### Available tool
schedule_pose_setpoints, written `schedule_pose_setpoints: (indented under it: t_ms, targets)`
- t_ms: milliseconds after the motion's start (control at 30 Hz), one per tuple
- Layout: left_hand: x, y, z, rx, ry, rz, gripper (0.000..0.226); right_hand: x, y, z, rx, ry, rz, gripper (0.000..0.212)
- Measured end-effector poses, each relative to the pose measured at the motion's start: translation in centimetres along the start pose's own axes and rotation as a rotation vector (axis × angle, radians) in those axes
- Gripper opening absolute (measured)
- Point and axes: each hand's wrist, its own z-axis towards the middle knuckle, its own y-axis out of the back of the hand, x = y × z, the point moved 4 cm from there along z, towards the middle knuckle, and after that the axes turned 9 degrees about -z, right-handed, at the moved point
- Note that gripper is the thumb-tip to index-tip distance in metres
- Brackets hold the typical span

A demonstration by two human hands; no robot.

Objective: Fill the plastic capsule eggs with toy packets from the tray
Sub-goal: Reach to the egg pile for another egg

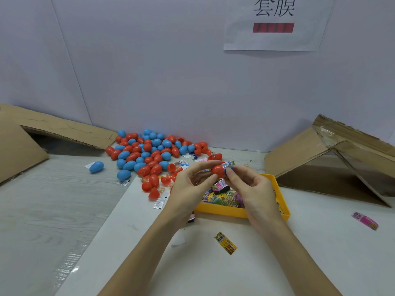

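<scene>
Dozens done: big egg pile (147, 152) of closed red and blue eggs at the back of the surface (299, 242), so a fair chunk looks filled already, though I can't see inside them
Left grip: left hand (188, 189) pinches a red half (219, 170) between thumb and fingertips, above the tray
Right grip: right hand (254, 186) curls its fingers on a packet (227, 165) and is pushing it into that half; the packet sticks out a good bit, so not seated yet
Tray: yellow tray (284, 212) under the hands, plenty of packets left in it
Open halves: a few loose red halves (168, 178) near the pile, waiting
Strays: yellow packet (226, 243) and pink packet (365, 220) lying on the surface outside the tray
Progress guess: mid-job, lots still to go
</scene>
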Motion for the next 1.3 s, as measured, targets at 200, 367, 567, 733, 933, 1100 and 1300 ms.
schedule_pose_setpoints:
  t_ms: [200, 367, 567, 733, 933, 1100, 1300]
  targets:
    - [-0.39, -0.20, -0.22, -0.028, -0.052, 0.011, 0.026, -0.04, -0.16, -0.15, 0.016, 0.006, 0.000, 0.038]
    - [-0.52, -0.17, -0.13, -0.026, -0.090, 0.002, 0.038, -0.10, -0.24, -0.21, -0.003, 0.003, -0.009, 0.038]
    - [-0.56, -0.21, -0.12, -0.038, -0.102, 0.013, 0.037, 0.09, -0.22, -0.29, -0.027, 0.036, -0.065, 0.030]
    - [-0.51, -0.13, -0.09, -0.036, -0.117, 0.021, 0.035, 0.17, -0.08, -0.28, -0.047, 0.049, -0.089, 0.025]
    - [-0.34, -0.08, 0.01, -0.035, -0.132, 0.034, 0.034, 0.41, -0.22, -0.45, -0.022, 0.076, -0.183, 0.028]
    - [-0.30, -0.06, -0.05, -0.049, -0.150, 0.027, 0.027, 0.57, -0.36, -0.55, -0.018, 0.076, -0.178, 0.028]
    - [-0.18, -0.28, -0.12, -0.065, -0.146, 0.019, 0.024, 0.40, -0.62, -0.65, -0.040, 0.000, -0.052, 0.034]
